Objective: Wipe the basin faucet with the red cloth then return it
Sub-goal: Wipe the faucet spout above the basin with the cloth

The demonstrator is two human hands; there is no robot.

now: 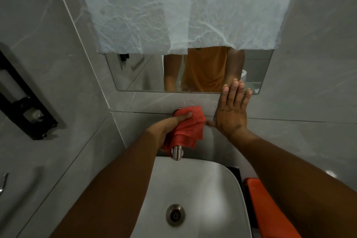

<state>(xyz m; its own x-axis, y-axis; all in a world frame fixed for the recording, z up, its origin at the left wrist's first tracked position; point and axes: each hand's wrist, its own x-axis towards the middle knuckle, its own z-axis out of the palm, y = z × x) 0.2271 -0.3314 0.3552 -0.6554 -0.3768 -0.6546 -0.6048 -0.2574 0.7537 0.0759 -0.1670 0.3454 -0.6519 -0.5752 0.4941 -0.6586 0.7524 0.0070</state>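
The red cloth (190,129) is draped over the wall-mounted chrome faucet (177,153), whose spout tip pokes out below the cloth above the white basin (212,189). My left hand (173,123) grips the cloth and presses it around the faucet near its wall plate. My right hand (231,110) lies flat against the grey wall to the right of the faucet, fingers spread and holding nothing. Most of the faucet body is hidden under the cloth.
A mirror (139,71) with a white crinkled sheet (173,9) over its upper part hangs above. A black wall fixture (23,102) is mounted at the left. An orange object (270,210) sits right of the basin. The drain (175,215) is at the basin's centre.
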